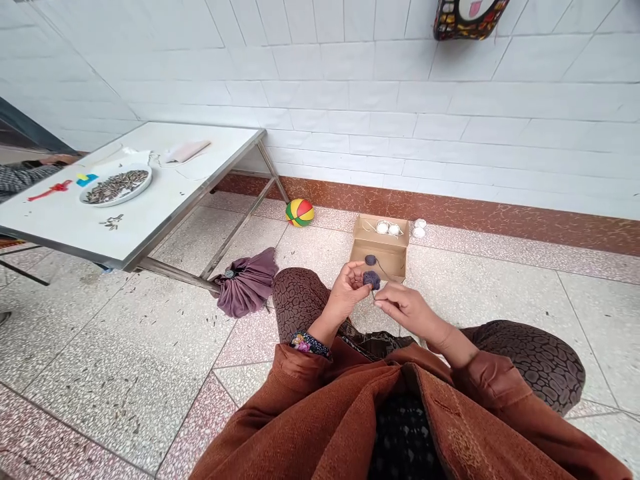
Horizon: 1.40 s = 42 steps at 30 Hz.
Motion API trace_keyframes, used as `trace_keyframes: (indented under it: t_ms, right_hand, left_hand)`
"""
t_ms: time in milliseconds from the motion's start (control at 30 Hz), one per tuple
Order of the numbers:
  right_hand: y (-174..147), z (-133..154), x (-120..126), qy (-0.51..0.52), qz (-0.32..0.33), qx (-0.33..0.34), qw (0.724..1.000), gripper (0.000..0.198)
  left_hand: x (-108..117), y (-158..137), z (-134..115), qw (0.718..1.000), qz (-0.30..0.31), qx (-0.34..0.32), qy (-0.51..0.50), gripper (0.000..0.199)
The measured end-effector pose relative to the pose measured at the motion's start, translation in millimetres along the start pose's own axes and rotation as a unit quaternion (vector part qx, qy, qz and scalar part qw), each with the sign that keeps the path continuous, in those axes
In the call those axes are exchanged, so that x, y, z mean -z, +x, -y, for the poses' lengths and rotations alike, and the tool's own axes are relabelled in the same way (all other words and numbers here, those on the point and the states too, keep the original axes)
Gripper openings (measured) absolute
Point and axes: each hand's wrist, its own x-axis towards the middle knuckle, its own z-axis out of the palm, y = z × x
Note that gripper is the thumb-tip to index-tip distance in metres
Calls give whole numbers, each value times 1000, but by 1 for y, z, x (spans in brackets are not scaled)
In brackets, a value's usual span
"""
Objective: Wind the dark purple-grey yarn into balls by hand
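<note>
In the head view my left hand (346, 293) is closed around a small dark purple-grey ball of yarn (371, 279). Just to its right, my right hand (407, 308) pinches a dark strand of yarn (373, 294) at the ball's lower side. Beyond my hands an open cardboard box (395, 257) lies on the floor. Inside it rests a second dark yarn ball (371, 260), from which a strand runs toward my right hand. White yarn balls (389, 228) sit at the box's far flap.
Further white balls (419, 229) lie right of the box. A low table (200, 193) at left bears a plate (149, 179) of seeds. Near its legs are a colourful ball (300, 213) and a purple cloth bundle (247, 283). Another person's arm (30, 175) shows at far left.
</note>
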Motion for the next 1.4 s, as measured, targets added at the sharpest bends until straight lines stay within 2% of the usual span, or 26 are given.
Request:
trace_keyframes:
  t_ms: [100,200,267,367,467,567,633,700,800,867,900,1000,1133,1267,1400]
  right_hand:
    - [22,0,23,5,-48,5,999,23]
    - [37,-17,26,12,-90,-39,995,25]
    - [38,-30,13,28,-98,-81,991,29]
    - [25,-39,-18,52,-57,-115,990,35]
    - [4,-32,-42,41,-6,-78,996,35]
    - [-7,-19,-44,20,39,-25,999,34]
    - [-6,-15,-32,14,34,-10,999,32]
    - [2,-16,-16,20,-7,-19,1000,30]
    - [16,-30,6,33,-96,-63,993,30]
    - [21,-41,8,39,-132,-102,985,30]
    - [20,-46,5,45,-138,-123,982,31]
    - [7,-51,-19,75,-115,-168,976,35]
    - [-15,-36,-42,78,-55,-142,985,32]
    - [-12,-23,-24,46,-33,-84,995,29]
    - [6,-31,2,27,-83,-101,991,25]
  left_hand:
    - [-2,-6,-3,998,67,3,3,68]
    - [-5,-10,-12,991,128,0,-43,73]
    - [-6,-9,-17,991,115,-10,-73,73]
    - [-2,-4,-18,995,36,-27,-90,63]
    - [4,2,-8,997,-36,-25,-66,55]
    - [10,4,7,998,-70,-5,-7,54]
    - [12,4,13,997,-67,9,29,54]
    - [12,3,16,998,-39,20,46,56]
    - [6,1,12,997,61,37,30,60]
    - [1,0,8,991,124,44,-7,62]
    - [-2,-1,6,989,135,43,-29,63]
    - [-5,0,6,992,89,30,-79,63]
    - [-3,2,13,998,0,20,-63,55]
    - [1,3,17,999,-2,23,24,57]
    - [2,-2,12,997,53,34,44,63]
